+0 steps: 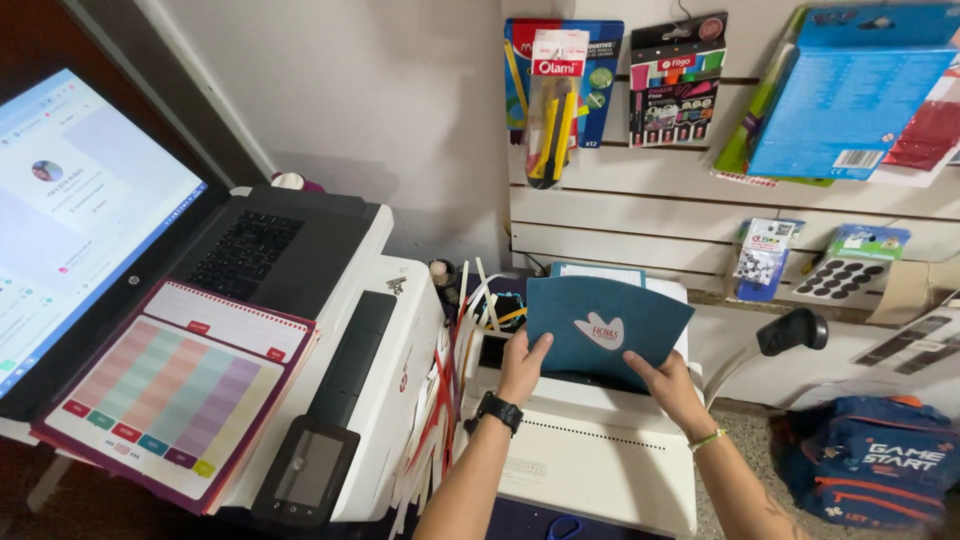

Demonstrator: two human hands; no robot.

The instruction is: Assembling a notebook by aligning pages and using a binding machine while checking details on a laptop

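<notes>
I am watching my left hand and right hand pinching the lower edge of a teal card cover, holding it upright in the slot of the white binding machine, just beside the white printer carrying an open laptop.

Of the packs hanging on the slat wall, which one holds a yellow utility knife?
The utility knife pack, hanging furthest left and overlapping a blue pack; the marker pack beside it shows coloured markers, and the large blue packet is flat.
</notes>
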